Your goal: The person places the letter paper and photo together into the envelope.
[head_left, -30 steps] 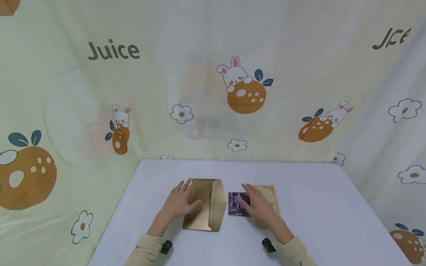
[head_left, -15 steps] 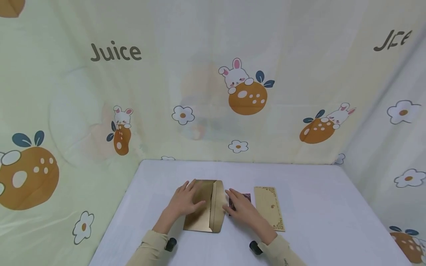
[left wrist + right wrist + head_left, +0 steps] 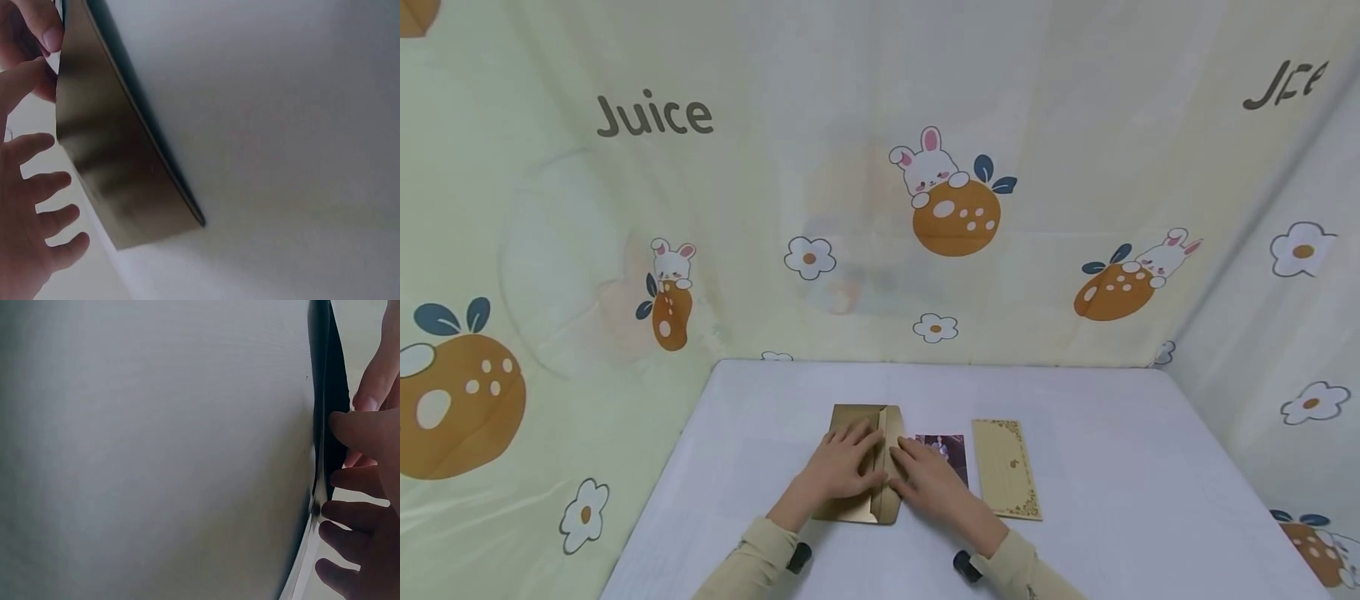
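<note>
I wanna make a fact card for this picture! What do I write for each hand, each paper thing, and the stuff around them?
Left hand: over the shiny gold paper envelope; hand
Right hand: by the envelope's flap edge; hand; pinching or not, unclear
Envelope flap: on the right side, not folded over
Small dark picture card: partly behind the right hand
Cream rectangular card: flat, ornate border, farthest right
Table: white
Pale curtain: bunnies, oranges, flowers

Your left sleeve (image 3: 751, 557) and right sleeve (image 3: 1022, 568) are beige, wrinkled, cuffed at the wrist; small dark mark on the right one. Stubby rounded black left camera (image 3: 800, 557) and right camera (image 3: 967, 566), one inboard of each cuff. Left hand (image 3: 842, 462), right hand (image 3: 931, 482): bare.
</note>
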Available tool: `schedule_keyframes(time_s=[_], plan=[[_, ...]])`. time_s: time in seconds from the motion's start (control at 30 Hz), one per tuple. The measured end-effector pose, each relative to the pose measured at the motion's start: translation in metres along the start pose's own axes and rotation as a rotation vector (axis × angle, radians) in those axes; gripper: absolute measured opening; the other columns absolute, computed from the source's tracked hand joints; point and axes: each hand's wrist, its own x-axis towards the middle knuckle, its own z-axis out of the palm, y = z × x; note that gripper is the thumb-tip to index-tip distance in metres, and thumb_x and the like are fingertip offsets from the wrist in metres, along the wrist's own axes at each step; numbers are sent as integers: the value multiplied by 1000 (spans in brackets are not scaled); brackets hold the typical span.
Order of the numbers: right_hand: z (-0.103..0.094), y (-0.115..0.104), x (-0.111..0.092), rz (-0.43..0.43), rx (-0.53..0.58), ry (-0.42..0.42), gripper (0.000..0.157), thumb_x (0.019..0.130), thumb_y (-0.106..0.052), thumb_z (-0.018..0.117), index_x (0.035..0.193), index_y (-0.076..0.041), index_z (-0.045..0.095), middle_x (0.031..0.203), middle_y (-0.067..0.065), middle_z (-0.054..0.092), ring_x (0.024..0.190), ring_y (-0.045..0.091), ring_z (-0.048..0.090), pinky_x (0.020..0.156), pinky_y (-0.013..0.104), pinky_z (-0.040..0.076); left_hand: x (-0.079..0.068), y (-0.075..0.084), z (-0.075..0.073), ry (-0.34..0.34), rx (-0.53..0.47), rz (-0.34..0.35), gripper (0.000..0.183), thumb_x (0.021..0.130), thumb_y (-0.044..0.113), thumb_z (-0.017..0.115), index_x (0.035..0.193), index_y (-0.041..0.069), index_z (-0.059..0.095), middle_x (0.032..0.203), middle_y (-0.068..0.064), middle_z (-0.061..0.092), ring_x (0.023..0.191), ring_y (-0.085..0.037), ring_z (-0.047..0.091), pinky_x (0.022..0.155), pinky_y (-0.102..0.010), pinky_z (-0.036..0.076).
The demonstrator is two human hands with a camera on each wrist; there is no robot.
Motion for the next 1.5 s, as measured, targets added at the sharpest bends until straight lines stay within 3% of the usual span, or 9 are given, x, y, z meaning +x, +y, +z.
schedule_keyframes(time_s=[0.37, 0.57, 0.7, 0.83, 1.07, 1.37, 1.5], plan=[[7, -4, -3, -14, -48, -41, 54, 90, -42, 54, 130, -6, 50, 139, 15, 44, 128, 31, 41, 104, 49, 32, -2, 3, 9, -68, 69, -5, 69, 84, 69, 38, 137, 26, 43, 150, -12, 28, 135, -38, 27, 103, -58, 26], [4, -5, -3, -8, -36, -47, 54, 90, -42, 54, 131, -7, 49, 140, 14, 43, 129, 30, 40, 105, 48, 31, -2, -7, -6, -132, 26, -3, 79, 76, 76, 43, 138, 27, 41, 149, -14, 27, 133, -40, 30, 96, -60, 34], [4, -4, -2, -16, -43, -34, 54, 89, -41, 56, 129, -6, 50, 138, 15, 45, 128, 30, 42, 104, 47, 33, -2, -16, -17, -207, -18, 33, 90, 67, 80, 49, 139, 27, 36, 151, -16, 22, 129, -38, 38, 88, -51, 44], [3, -5, -1, -10, -41, -40, 55, 88, -42, 56, 129, -5, 51, 138, 16, 45, 127, 31, 43, 104, 46, 33, 0, -27, -22, -252, -70, 80, 93, 62, 79, 57, 136, 27, 34, 152, -14, 20, 123, -29, 47, 84, -43, 48], [-3, -6, 2, 0, -16, -42, 55, 89, -40, 57, 129, -3, 50, 138, 17, 44, 126, 32, 43, 104, 47, 33, 4, -37, -24, -211, -120, 129, 90, 60, 76, 63, 129, 24, 35, 142, -1, 31, 102, -13, 52, 82, -33, 48], [-10, -5, 4, 9, 2, -54, 54, 87, -37, 60, 128, -3, 51, 138, 18, 45, 125, 33, 45, 103, 45, 35, 9, -34, -22, -200, -59, 148, 88, 60, 78, 59, 125, 24, 37, 150, -11, 24, 121, -22, 48, 82, -37, 49], [-11, -3, 4, 7, 1, -54, 53, 87, -37, 61, 127, -5, 52, 138, 18, 44, 123, 33, 46, 101, 45, 37, 11, -32, -20, -196, -19, 157, 87, 59, 80, 58, 123, 25, 37, 149, -10, 26, 118, -20, 49, 81, -36, 49]])
